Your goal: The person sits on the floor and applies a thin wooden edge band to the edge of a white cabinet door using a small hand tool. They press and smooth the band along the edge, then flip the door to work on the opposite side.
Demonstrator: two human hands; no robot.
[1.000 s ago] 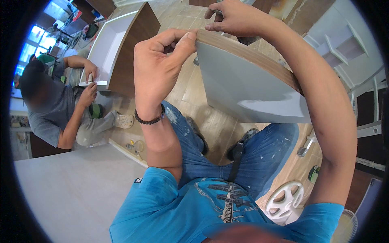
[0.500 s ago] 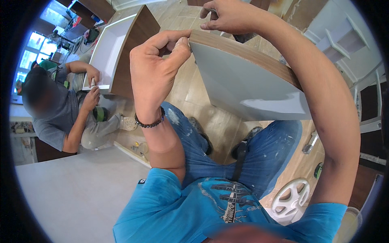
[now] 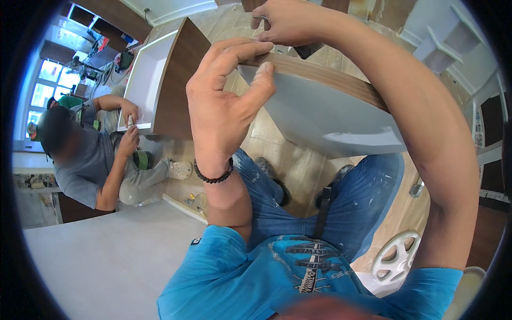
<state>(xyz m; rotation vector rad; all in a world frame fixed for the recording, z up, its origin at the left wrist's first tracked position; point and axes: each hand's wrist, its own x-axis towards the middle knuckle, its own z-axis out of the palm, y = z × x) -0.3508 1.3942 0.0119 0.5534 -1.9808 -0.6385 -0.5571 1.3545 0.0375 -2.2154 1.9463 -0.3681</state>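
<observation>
In front of me stands a grey-faced board [image 3: 330, 117] with a wood-grain top edge. My left hand [image 3: 226, 101], with a dark bead bracelet at its wrist, is closed over the board's left corner. Its thumb lies on the near side and its fingers reach over the top edge. Beyond the board, my right hand [image 3: 290, 24] is closed with bent fingers around a thin grey piece [image 3: 259, 18], whose kind I cannot make out. My right forearm passes over the board's right end and hides part of it.
At left, a seated co-worker [image 3: 80, 154] works with both hands at the edge of a white-lined wooden cabinet box [image 3: 178, 85]. A large pale panel [image 3: 106, 256] lies at lower left. A white spoked wheel-shaped piece [image 3: 394, 258] and a small clear container [image 3: 416, 189] are on my right.
My left hand has shifted from a tight pinch at the board's corner to a wider hold, fingers further over the top edge. The view has swung slightly; my right hand keeps the thin piece.
</observation>
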